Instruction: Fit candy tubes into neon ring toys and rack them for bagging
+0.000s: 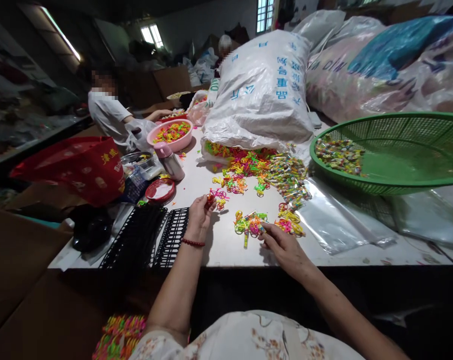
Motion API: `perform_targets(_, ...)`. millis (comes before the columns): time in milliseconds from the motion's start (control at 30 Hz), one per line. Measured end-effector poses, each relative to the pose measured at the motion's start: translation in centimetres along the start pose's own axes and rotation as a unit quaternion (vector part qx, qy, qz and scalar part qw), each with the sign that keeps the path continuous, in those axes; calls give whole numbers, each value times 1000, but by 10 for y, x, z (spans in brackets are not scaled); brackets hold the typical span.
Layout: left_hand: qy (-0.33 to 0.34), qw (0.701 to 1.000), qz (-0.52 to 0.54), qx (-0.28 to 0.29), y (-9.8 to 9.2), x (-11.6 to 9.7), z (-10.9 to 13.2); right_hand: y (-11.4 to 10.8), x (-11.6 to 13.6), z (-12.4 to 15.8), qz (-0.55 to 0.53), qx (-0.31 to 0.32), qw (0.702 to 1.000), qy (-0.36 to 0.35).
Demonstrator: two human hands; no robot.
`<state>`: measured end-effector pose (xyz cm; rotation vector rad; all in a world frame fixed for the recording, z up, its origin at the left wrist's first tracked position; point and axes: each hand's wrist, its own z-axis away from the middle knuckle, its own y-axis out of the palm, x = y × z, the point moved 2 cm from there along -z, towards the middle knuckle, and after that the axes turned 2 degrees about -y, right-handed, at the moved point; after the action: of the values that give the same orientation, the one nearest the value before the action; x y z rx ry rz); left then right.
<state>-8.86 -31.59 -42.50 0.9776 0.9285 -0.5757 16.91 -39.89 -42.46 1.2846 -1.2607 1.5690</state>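
Observation:
My left hand (200, 216), with a red bead bracelet (193, 243) at the wrist, is closed on small coloured plastic pieces (219, 194), pink and yellow, just above the white table. On the right, my right hand (284, 250) reaches low to a small pile of bright plastic pieces (253, 223). Its thumb and forefinger are pinched at the pile's edge; what lies between them is too small to make out. A thin clear tube with yellow filling (246, 240) juts from that pile. Another cluster of yellow and pink pieces (291, 222) lies beyond my right fingers.
A large white woven sack (258, 85) spills coloured pieces onto the table (214, 255). Filled tubes (288, 175) lie beside it. A green basket (391, 187) and clear plastic bags (342, 220) are right; black plastic racks (136, 235), a flask (171, 162) and a co-worker (109, 115) are left.

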Motion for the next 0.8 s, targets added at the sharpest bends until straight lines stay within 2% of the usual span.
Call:
perform_targets(167,-96,984,139,63,7,1,31,0,8,-4,-48,-12,999,3)
perform_targets(300,-125,976,105,142,18,10,61,-1,17,-11,-113,-38,993,15)
perform_targets(367,-136,970,61,189,27,18,77,0,21,-13,-101,-40,994,2)
perform_targets(433,-139,969,32,203,37,27,92,1,22,-13,-26,-35,998,-44)
perform_targets(500,-124,974,27,187,45,34,105,2,23,-11,97,-46,986,-127)
perform_targets(567,-99,980,13,173,52,41,116,6,22,-6,229,-77,946,-215)
perform_targets(633,-80,982,-25,172,54,47,121,13,18,-1,329,-86,902,-267)
perform_targets(700,-74,982,-58,167,53,52,122,20,14,2,377,-73,878,-285)
perform_targets(733,-76,982,-62,161,51,55,120,23,13,3,378,-63,877,-291)
perform_targets(800,-78,984,-47,150,47,58,115,28,12,5,337,-41,893,-294)
